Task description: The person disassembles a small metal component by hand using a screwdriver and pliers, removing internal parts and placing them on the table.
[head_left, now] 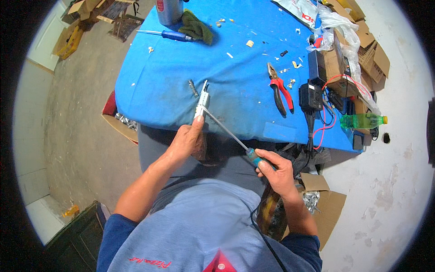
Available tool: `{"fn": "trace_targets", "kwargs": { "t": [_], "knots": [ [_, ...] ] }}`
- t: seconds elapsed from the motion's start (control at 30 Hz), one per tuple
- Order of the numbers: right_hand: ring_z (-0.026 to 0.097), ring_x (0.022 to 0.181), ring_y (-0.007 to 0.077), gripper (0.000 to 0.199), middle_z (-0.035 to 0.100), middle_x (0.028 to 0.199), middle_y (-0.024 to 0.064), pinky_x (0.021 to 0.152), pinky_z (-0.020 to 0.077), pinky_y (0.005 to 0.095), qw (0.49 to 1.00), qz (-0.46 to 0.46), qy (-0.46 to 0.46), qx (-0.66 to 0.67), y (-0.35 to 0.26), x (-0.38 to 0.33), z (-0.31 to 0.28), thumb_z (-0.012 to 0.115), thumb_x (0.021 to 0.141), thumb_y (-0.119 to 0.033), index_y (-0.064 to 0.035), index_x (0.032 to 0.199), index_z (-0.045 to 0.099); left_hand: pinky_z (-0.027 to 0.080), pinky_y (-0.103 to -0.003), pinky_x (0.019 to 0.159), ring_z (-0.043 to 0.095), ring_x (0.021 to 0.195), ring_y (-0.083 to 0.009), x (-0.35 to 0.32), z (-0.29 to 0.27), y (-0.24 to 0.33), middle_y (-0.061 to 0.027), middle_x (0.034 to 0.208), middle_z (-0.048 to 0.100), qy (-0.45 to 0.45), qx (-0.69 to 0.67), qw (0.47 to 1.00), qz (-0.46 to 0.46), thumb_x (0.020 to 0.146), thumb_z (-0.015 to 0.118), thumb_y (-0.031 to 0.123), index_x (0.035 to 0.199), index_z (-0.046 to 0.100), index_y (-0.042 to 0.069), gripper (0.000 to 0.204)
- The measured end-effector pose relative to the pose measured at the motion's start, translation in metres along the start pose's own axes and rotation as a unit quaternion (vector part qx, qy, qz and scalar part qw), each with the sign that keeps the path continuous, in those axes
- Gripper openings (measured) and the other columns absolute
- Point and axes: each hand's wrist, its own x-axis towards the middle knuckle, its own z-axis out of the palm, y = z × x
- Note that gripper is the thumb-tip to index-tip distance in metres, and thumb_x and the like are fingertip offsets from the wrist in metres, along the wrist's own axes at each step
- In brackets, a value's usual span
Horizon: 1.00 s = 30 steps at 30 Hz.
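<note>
My left hand (185, 141) is closed around the lower end of a narrow white plastic part (203, 100), thumb on top, at the table's near edge. A dark, thin tip sticks out of the part's far end. In my right hand (277, 171) is a screwdriver (228, 130) with a teal handle and a long metal shaft. It slants up to the left, and its tip meets the side of the white part just above my left thumb; whether it sits in a slot is too small to tell. A small dark piece (193, 88) lies beside the white part.
Red-handled pliers (282, 93) lie right of centre on the blue tablecloth (158, 86). A blue-handled screwdriver (176, 36), green cloth (197, 27) and metal canister (169, 11) are at the far left. Black adapters (311, 96), wires and a green bottle (362, 120) line the right edge.
</note>
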Motion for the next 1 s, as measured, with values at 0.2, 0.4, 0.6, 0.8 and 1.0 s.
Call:
{"fn": "trace_targets", "kwargs": {
  "t": [0.2,0.4,0.6,0.8,1.0],
  "knots": [
    [0.064,0.072,0.0151,0.052,0.063,0.112,0.015,0.051,0.0493,0.0232,0.94,0.124,-0.104,0.299,-0.001,0.002,0.013,0.06,0.095,-0.014,-0.0023,0.143,0.043,0.025,-0.03,0.044,0.031,0.045,-0.0114,0.005,-0.001,-0.007,0.0016,0.049,0.036,-0.015,0.037,0.999,0.021,0.098,0.037,0.064,0.051,0.039,0.013,0.069],
    [0.06,0.064,0.0107,0.044,0.068,0.097,0.013,0.048,0.0449,0.0209,0.985,0.1,-0.056,0.126,0.001,0.005,0.023,0.059,0.097,-0.017,-0.0028,0.138,0.051,0.026,-0.03,0.044,0.032,0.044,-0.0118,0.003,0.002,-0.005,0.0011,0.048,0.036,0.005,0.04,0.999,0.022,0.098,0.037,0.065,0.05,0.039,0.013,0.07],
    [0.056,0.062,0.0065,0.042,0.069,0.088,0.0072,0.056,0.0473,0.0225,0.996,0.012,-0.032,-0.085,-0.01,0.005,0.024,0.06,0.096,-0.019,-0.006,0.136,0.056,0.028,-0.03,0.045,0.034,0.046,-0.0126,0.005,0.0,-0.009,0.0003,0.048,0.038,0.001,0.04,0.999,0.021,0.098,0.034,0.065,0.05,0.04,0.011,0.072],
    [0.055,0.057,0.0068,0.042,0.067,0.088,0.0064,0.042,0.0364,0.0195,0.966,0.218,-0.08,0.118,-0.049,0.024,-0.012,0.061,0.096,-0.022,-0.0056,0.135,0.056,0.032,-0.031,0.046,0.037,0.047,-0.0129,0.001,0.002,-0.003,-0.001,0.048,0.04,0.015,0.076,0.996,0.036,0.099,0.033,0.064,0.05,0.042,0.009,0.074],
    [0.055,0.057,0.0082,0.04,0.067,0.086,0.006,0.05,0.0431,0.0214,0.983,0.161,-0.089,0.007,-0.048,0.032,-0.013,0.062,0.095,-0.021,-0.0078,0.133,0.059,0.032,-0.032,0.046,0.037,0.047,-0.0133,0.003,0.006,-0.006,-0.0013,0.048,0.04,0.044,0.091,0.993,0.052,0.099,0.032,0.063,0.05,0.042,0.008,0.075]
  ]
}}
